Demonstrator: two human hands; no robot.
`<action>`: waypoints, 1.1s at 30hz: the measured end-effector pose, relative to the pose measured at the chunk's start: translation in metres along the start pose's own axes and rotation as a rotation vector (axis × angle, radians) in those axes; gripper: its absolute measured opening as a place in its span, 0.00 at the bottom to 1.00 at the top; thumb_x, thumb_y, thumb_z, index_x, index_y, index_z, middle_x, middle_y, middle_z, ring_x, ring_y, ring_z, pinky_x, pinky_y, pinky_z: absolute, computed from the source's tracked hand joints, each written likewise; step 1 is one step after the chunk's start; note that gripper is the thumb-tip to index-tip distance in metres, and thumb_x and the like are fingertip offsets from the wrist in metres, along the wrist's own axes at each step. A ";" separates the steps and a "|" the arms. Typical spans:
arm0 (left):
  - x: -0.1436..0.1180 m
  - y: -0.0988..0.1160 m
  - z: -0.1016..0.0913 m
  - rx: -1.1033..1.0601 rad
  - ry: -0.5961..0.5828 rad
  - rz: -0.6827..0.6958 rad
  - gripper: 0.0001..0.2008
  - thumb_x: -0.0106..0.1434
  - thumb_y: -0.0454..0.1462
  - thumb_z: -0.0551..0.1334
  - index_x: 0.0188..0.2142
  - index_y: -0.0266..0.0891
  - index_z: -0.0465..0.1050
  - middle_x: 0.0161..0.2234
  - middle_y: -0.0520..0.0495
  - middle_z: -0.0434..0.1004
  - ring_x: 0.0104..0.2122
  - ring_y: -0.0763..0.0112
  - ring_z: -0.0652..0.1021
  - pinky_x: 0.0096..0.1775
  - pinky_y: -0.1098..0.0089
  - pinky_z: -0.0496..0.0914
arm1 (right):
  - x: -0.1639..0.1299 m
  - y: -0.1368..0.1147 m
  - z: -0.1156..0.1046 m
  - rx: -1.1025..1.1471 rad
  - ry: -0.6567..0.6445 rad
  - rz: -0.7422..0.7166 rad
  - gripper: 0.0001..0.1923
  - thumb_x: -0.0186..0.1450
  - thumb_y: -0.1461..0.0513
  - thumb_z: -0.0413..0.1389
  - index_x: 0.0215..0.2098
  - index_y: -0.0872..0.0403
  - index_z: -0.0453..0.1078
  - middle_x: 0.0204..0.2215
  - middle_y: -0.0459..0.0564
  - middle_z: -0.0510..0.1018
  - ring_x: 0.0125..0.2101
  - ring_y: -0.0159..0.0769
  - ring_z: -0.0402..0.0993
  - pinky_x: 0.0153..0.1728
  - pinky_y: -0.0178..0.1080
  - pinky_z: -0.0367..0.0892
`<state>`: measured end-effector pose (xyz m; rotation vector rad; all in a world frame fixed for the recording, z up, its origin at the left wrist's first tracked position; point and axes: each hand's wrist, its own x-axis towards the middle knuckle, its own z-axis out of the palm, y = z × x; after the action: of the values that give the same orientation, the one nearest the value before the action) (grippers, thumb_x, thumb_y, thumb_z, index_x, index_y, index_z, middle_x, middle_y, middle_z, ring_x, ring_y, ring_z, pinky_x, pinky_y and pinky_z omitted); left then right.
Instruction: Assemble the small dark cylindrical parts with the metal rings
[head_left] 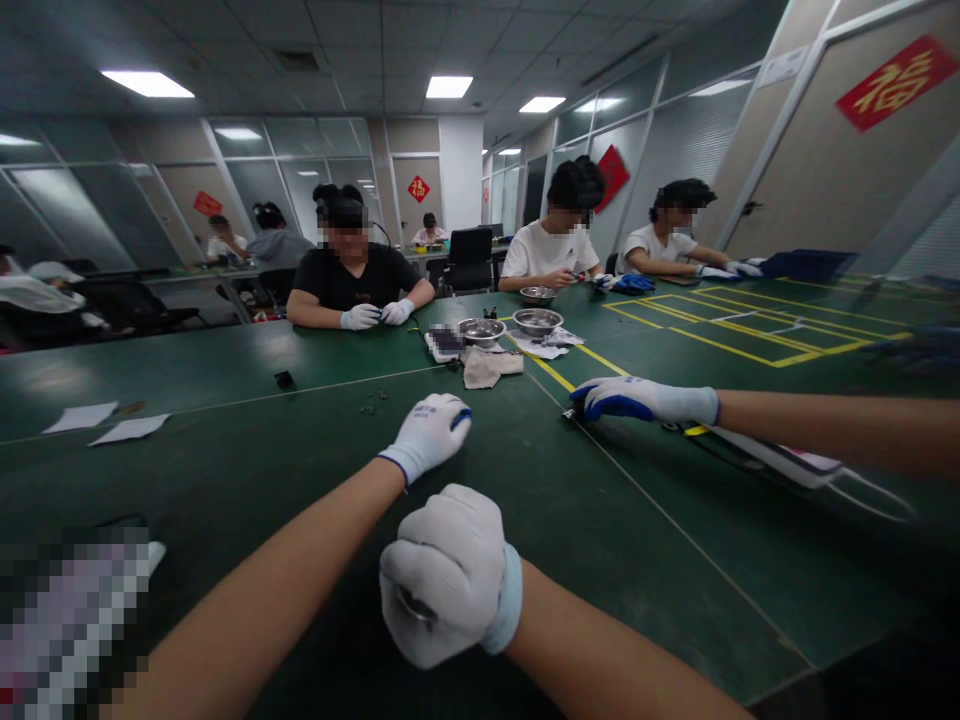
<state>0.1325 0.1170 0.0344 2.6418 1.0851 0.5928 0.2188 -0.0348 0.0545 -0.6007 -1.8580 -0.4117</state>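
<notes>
A worker's white-gloved right hand (448,572) is clenched into a fist near the green worktop's (225,440) front edge, seemingly closed on something small and dark; what it holds cannot be told. The left hand (429,433), loosely curled, rests farther in, near tiny dark parts (373,403) lying toward the worktop's middle: likely light, hard, best pinched by fingertips. A co-worker's blue-palmed glove (637,399) reaches in from the right edge.

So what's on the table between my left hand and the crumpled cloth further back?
In the head view, a few small dark parts lie on the green table between the left hand and the cloth; otherwise bare mat.
</notes>
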 end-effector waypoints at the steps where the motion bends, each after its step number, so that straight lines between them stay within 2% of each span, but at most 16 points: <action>1: 0.000 -0.013 -0.005 0.003 0.010 -0.051 0.14 0.66 0.37 0.60 0.48 0.40 0.80 0.51 0.39 0.80 0.54 0.51 0.76 0.61 0.55 0.66 | 0.000 -0.017 0.018 -0.011 0.027 -0.016 0.06 0.63 0.60 0.56 0.28 0.50 0.70 0.21 0.43 0.71 0.20 0.30 0.67 0.20 0.37 0.60; 3: 0.000 -0.025 -0.006 -0.010 -0.009 -0.076 0.14 0.65 0.36 0.61 0.49 0.38 0.80 0.51 0.37 0.80 0.52 0.51 0.77 0.60 0.54 0.67 | -0.001 -0.033 0.039 -0.033 0.061 -0.038 0.03 0.60 0.63 0.54 0.29 0.52 0.69 0.21 0.43 0.71 0.20 0.31 0.66 0.21 0.38 0.57; 5: 0.003 -0.017 0.003 -0.040 -0.055 -0.045 0.15 0.65 0.39 0.62 0.49 0.39 0.80 0.51 0.38 0.81 0.51 0.53 0.78 0.58 0.57 0.69 | -0.001 -0.033 0.042 -0.044 0.086 -0.052 0.03 0.59 0.63 0.52 0.29 0.52 0.67 0.20 0.43 0.70 0.19 0.31 0.64 0.21 0.38 0.54; 9: 0.022 0.033 0.039 -0.080 -0.168 0.078 0.22 0.62 0.45 0.66 0.55 0.42 0.77 0.55 0.40 0.78 0.55 0.53 0.76 0.59 0.59 0.69 | -0.001 -0.022 0.032 -0.062 0.110 -0.020 0.01 0.57 0.64 0.54 0.29 0.51 0.66 0.20 0.43 0.69 0.19 0.32 0.63 0.22 0.38 0.53; 13: 0.056 0.083 0.072 -0.073 -0.212 0.121 0.34 0.63 0.49 0.66 0.65 0.38 0.67 0.62 0.34 0.70 0.61 0.46 0.71 0.61 0.54 0.66 | -0.005 -0.021 0.024 -0.107 0.139 0.035 0.05 0.58 0.64 0.56 0.34 0.52 0.70 0.24 0.46 0.74 0.22 0.34 0.69 0.25 0.39 0.60; 16: 0.080 0.106 0.088 -0.059 -0.217 0.104 0.38 0.62 0.50 0.66 0.67 0.39 0.61 0.61 0.32 0.70 0.59 0.42 0.71 0.59 0.51 0.67 | -0.009 -0.021 0.023 -0.162 0.174 0.096 0.08 0.58 0.65 0.57 0.37 0.53 0.72 0.26 0.48 0.75 0.25 0.37 0.73 0.27 0.40 0.64; 18: 0.090 0.116 0.095 -0.051 -0.210 0.099 0.37 0.65 0.50 0.64 0.69 0.43 0.58 0.62 0.33 0.68 0.59 0.42 0.70 0.57 0.50 0.68 | -0.009 -0.022 0.023 -0.185 0.264 0.155 0.10 0.57 0.67 0.57 0.38 0.53 0.72 0.27 0.49 0.76 0.26 0.39 0.75 0.28 0.42 0.65; 22: 0.102 0.128 0.108 -0.040 -0.213 0.134 0.33 0.67 0.49 0.62 0.70 0.48 0.58 0.65 0.35 0.64 0.61 0.42 0.68 0.58 0.48 0.66 | 0.002 -0.024 0.026 -0.149 0.411 0.235 0.11 0.57 0.69 0.56 0.38 0.52 0.72 0.27 0.49 0.75 0.25 0.39 0.74 0.28 0.42 0.67; 25: 0.110 0.130 0.115 -0.052 -0.218 0.146 0.28 0.69 0.45 0.60 0.66 0.46 0.63 0.63 0.34 0.66 0.61 0.42 0.68 0.59 0.47 0.65 | 0.009 -0.022 0.027 -0.144 0.521 0.230 0.09 0.59 0.67 0.55 0.38 0.52 0.72 0.25 0.48 0.74 0.22 0.38 0.72 0.26 0.42 0.68; 27: 0.115 0.129 0.116 -0.077 -0.220 0.144 0.22 0.69 0.40 0.59 0.62 0.44 0.68 0.60 0.34 0.69 0.60 0.44 0.69 0.59 0.48 0.66 | 0.008 -0.020 0.028 -0.141 0.550 0.285 0.08 0.60 0.66 0.55 0.37 0.52 0.72 0.25 0.48 0.73 0.23 0.38 0.72 0.27 0.43 0.69; 30: 0.116 0.123 0.114 -0.143 -0.217 0.132 0.19 0.68 0.34 0.59 0.57 0.42 0.71 0.57 0.34 0.70 0.59 0.47 0.71 0.59 0.51 0.67 | -0.003 -0.016 0.027 -0.145 0.457 0.433 0.09 0.59 0.65 0.58 0.39 0.51 0.72 0.28 0.50 0.75 0.26 0.42 0.75 0.30 0.45 0.73; 33: 0.107 0.113 0.108 -0.237 -0.190 0.100 0.19 0.66 0.33 0.61 0.57 0.40 0.71 0.56 0.34 0.72 0.57 0.49 0.73 0.60 0.52 0.67 | -0.012 -0.014 0.025 -0.158 0.370 0.487 0.10 0.57 0.65 0.58 0.39 0.51 0.72 0.29 0.51 0.76 0.28 0.45 0.76 0.30 0.46 0.74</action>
<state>0.3198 0.1075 0.0077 2.4954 0.7811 0.4472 0.1951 -0.0350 0.0343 -0.9842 -1.2814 -0.3179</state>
